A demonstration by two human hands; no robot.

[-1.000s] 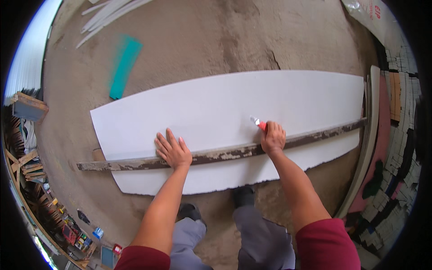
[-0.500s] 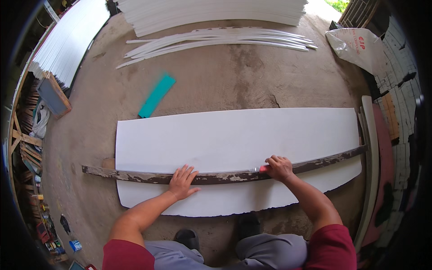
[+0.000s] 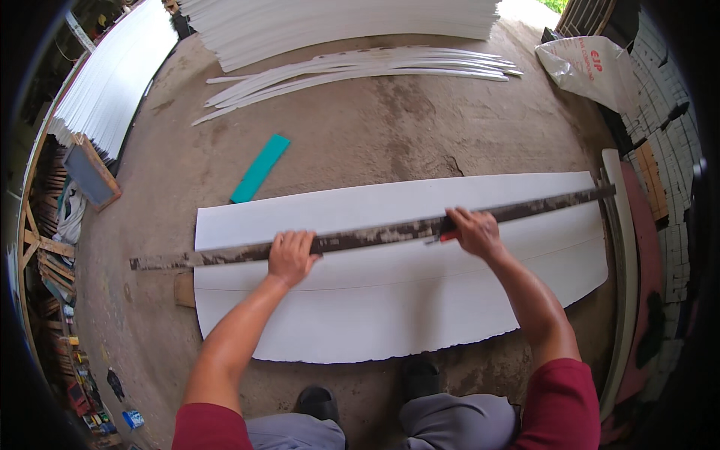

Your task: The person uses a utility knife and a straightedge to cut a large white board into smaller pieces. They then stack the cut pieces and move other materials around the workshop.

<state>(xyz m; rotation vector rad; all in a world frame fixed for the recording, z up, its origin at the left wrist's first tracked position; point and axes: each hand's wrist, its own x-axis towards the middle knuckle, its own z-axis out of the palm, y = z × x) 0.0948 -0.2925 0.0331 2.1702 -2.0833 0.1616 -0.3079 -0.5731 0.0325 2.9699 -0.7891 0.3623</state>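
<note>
While the left hand (image 3: 291, 255) presses flat, fingers spread, on a long worn wooden straightedge (image 3: 375, 234), grasping nothing, the right hand (image 3: 472, 231) is clenched round a small red-handled cutter (image 3: 444, 238) held against the same straightedge. The straightedge lies left to right across a large white sheet (image 3: 390, 300) spread on the concrete floor (image 3: 375, 127). Farther off lie a teal strip (image 3: 259, 168) to the left, thin white offcuts (image 3: 360, 69), and a stack of white sheets (image 3: 337, 22).
</note>
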